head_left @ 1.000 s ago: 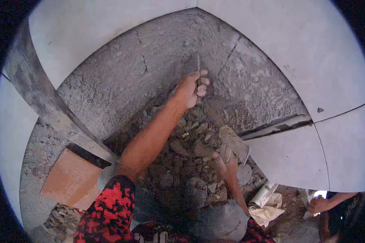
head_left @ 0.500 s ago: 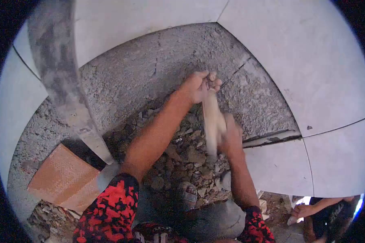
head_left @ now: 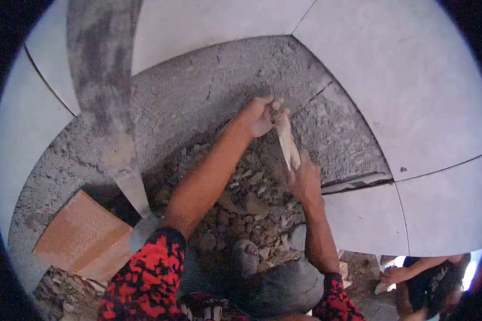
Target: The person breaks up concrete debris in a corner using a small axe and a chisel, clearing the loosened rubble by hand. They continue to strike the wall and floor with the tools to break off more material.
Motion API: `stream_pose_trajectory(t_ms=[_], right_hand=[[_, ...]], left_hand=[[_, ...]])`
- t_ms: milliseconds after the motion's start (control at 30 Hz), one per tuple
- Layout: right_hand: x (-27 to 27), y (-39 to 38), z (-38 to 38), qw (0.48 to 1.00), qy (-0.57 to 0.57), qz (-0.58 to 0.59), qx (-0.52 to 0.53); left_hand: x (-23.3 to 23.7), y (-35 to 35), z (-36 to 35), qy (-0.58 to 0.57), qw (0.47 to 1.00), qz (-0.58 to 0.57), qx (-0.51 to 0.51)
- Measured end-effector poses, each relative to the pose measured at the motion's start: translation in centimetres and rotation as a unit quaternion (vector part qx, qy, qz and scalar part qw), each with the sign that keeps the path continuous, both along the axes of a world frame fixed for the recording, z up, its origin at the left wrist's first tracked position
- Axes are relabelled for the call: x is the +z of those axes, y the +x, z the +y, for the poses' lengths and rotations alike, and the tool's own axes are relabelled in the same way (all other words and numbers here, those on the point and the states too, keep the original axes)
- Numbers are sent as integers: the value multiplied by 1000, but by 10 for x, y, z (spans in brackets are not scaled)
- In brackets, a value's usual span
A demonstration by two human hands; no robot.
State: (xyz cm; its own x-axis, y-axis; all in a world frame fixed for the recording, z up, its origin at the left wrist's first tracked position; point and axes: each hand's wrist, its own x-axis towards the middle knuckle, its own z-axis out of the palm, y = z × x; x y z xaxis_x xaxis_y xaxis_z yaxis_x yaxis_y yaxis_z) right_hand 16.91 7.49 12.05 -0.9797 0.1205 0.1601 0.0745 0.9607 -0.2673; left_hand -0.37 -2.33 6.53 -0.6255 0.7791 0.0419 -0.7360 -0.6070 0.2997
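Note:
In the head view, a pale, long flat object [head_left: 287, 140], whose exact kind I cannot make out, stretches between my two hands over broken rubble. My left hand [head_left: 260, 115] is closed round its upper end, with the fingers curled. Lower down and to the right, my right hand [head_left: 305, 179] grips the other end. Rough grey mortar [head_left: 198, 88] lies behind the hands, and loose rubble [head_left: 251, 200] fills the space below them.
A long grey board [head_left: 104, 101] slants down at the left beside an orange tile piece [head_left: 83, 235]. Large pale tiles [head_left: 359, 219] border the mortar. At the lower right crouches another person [head_left: 431, 283]. My feet are below, among the rubble.
The pale object has turned and looks narrower, with my right hand still on its lower end. The grey board appears further right, and the view has shifted slightly.

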Motion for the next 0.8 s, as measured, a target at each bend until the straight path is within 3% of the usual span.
stream_pose_trajectory(t_ms=[133,200,267,333,400,433,500,533,600,633,667,733,767,800], right_hand=[[11,21,-12,988,-40,112,96],[19,24,-19,964,-65,157,205],[-7,4,1,952,-90,213,199],[-3,-9,0,999,40,7,29],[-3,11,-7,994,82,51,53],[3,25,-12,990,9,93,108],[7,25,-19,944,-111,222,216],[0,17,-14,944,-111,224,214],[-25,-6,13,997,64,8,31],[-26,-8,22,997,-19,-70,-5],[-31,-1,23,998,-20,-66,-2],[-39,14,22,987,-27,142,69],[-43,15,22,988,-30,136,69],[-46,13,22,981,-58,152,101]], left_hand=[[-7,3,-3,-46,996,-40,60],[10,5,-5,-34,996,-30,71],[3,-1,-1,-37,996,-39,67],[-2,6,2,-40,996,-57,62],[-2,-2,4,-19,997,-36,61],[12,8,0,-62,992,-8,111],[13,8,0,-53,993,-20,105],[14,8,0,-43,994,-28,96],[9,3,0,-37,996,-8,81],[7,4,-2,-34,997,7,69],[6,4,0,-36,997,12,71],[7,2,4,-56,992,-85,81],[-2,-1,4,-29,997,-15,75],[-1,-2,1,-33,997,-16,74]])
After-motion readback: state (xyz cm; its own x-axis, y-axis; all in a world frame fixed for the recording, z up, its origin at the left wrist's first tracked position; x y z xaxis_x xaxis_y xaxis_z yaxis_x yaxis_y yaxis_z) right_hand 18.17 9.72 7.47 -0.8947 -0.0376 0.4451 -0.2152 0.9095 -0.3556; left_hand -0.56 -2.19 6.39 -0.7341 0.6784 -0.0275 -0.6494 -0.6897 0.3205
